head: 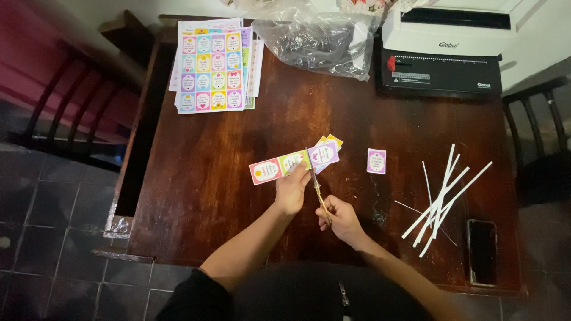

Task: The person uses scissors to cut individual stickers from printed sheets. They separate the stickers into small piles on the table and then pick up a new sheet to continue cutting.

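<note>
From my remote seat I see my left hand (291,189) pinching the near edge of a strip of coloured cards (292,162), fingers closed on it, holding it just above the desk (196,196). My right hand (340,219) is clenched around the handles of yellow scissors (317,187), whose blades point away from me and meet the strip from its near side. The strip's long axis runs left to right, slightly rising to the right, so the blades cross it almost square. The left hand is the nearer one to the strip. A single cut card (376,161) lies just right of the strip, white trimmed slivers (443,199) farther right, a dark phone (482,251) near the corner, uncut printed sheets (214,66) at the far left, a clear plastic bag (321,38) and a binding machine (446,50) at the back
</note>
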